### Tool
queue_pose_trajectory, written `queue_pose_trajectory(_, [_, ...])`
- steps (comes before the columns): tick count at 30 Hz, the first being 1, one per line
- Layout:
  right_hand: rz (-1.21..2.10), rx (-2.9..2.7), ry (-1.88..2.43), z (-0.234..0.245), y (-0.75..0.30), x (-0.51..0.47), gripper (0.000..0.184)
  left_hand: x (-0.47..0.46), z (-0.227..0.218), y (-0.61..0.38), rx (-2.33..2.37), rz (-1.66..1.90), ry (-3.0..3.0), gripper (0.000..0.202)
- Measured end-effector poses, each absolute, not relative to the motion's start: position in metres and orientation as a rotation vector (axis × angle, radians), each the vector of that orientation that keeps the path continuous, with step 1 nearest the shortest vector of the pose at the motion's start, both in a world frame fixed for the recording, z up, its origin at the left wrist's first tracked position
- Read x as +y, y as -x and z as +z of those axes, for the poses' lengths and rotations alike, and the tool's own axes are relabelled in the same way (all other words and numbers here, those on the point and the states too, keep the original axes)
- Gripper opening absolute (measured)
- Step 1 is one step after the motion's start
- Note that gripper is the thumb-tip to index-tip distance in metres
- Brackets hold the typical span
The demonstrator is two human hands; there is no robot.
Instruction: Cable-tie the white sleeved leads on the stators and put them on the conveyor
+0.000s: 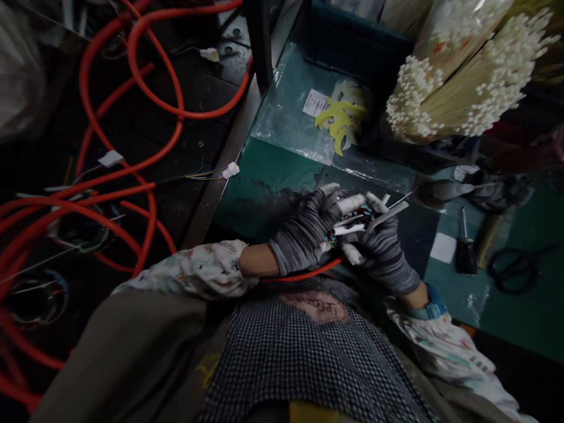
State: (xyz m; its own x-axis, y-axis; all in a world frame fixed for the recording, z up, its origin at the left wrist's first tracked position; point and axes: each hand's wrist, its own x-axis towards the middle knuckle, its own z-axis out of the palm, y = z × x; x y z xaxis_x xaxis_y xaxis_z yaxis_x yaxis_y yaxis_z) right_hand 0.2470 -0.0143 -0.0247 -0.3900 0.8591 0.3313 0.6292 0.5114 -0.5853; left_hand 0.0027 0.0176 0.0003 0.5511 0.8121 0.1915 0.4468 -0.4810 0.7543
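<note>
Wire bundle (pixel 352 216) is mid-frame, held between both gloved hands just above the lap. It has colored cores and white sleeves. Most of it is buried in the fingers and the light is dim, so the ends can't be made out.

Left hand (pixel 306 230), striped gray glove, is curled closed around the bundle's left side. Right hand (pixel 383 252), same glove, is closed on it from the right, with a flat metal strip (pixel 388 215) poking toward upper right. Can't tell if that's a tool or part of the bundle. Orange cable (pixel 304 274) runs from under the hands toward lower left.

Right of the hands, on a green mat (pixel 449 294): screwdriver (pixel 465 255), black scissors (pixel 513 267). Above: plastic bag (pixel 291 111) with yellow pieces (pixel 341 123). Upper right: a sheaf of white-tipped strips (pixel 467 76), cut off by the frame edge. Left side: red cables (pixel 154 76) looped over a dark bench (pixel 198 141).
</note>
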Motion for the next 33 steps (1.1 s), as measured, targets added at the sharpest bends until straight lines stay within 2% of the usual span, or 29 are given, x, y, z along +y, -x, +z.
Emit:
queue_pose_trajectory(5, [0.362, -2.105, 1.271, -0.032, -0.24, -0.022, 0.011, 0.019, 0.005, -0.01, 0.993, 0.667, -2.135, 0.082])
queue_pose_trajectory(10, [0.443, -1.933, 1.425, -0.031, -0.225, -0.028, 0.025, 0.028, 0.002, -0.008, 0.963, 0.692, -2.061, 0.082])
queue_pose_trajectory(15, [0.679, -2.059, 1.241, -0.023, -0.222, 0.008, 0.027, 0.063, -0.006, 0.021, 0.976, 0.688, -2.056, 0.094])
queue_pose_trajectory(19, [0.878, -2.079, 1.057, -0.026, -0.223, 0.048, 0.023, 0.095, 0.006, 0.049, 0.964, 0.445, -2.104, 0.105])
queue_pose_trajectory(21, [0.919, -2.057, 0.981, -0.03, -0.22, 0.061, 0.026, 0.096, 0.017, 0.055, 1.162, 0.339, -2.149, 0.107])
queue_pose_trajectory(23, [0.941, -2.033, 0.923, -0.035, -0.214, 0.066, 0.027, 0.085, 0.027, 0.052, 1.409, 0.287, -2.295, 0.09])
queue_pose_trajectory(26, [0.925, -1.966, 0.941, -0.04, -0.204, 0.061, 0.026, 0.059, 0.036, 0.038, 1.335, 0.131, -2.642, 0.029])
queue_pose_trajectory(27, [0.893, -1.946, 0.97, -0.039, -0.203, 0.058, 0.025, 0.051, 0.036, 0.033, 1.251, 0.083, -2.727, 0.021])
queue_pose_trajectory(30, [0.641, -1.89, 1.134, -0.031, -0.212, 0.053, 0.029, 0.033, 0.033, 0.027, 1.163, 0.057, -2.853, 0.019])
queue_pose_trajectory(33, [0.153, -1.744, 1.38, -0.013, -0.241, 0.061, 0.029, 0.021, 0.026, 0.032, 1.165, 0.178, -2.967, 0.025])
